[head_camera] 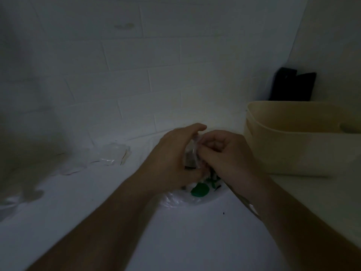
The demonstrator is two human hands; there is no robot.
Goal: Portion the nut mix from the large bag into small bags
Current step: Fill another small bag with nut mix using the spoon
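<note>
The scene is dim. My left hand and my right hand meet at the middle of the white table, both holding a small clear bag with dark contents between them. My left fingers curl around its far side, and my right fingertips pinch its near edge. Under the hands lies the large clear bag with green print, partly hidden by my wrists. Its contents cannot be made out.
A beige plastic tub stands close on the right, with a dark object behind it by the wall. A pile of empty clear small bags lies to the left. More crumpled plastic sits at the far left edge.
</note>
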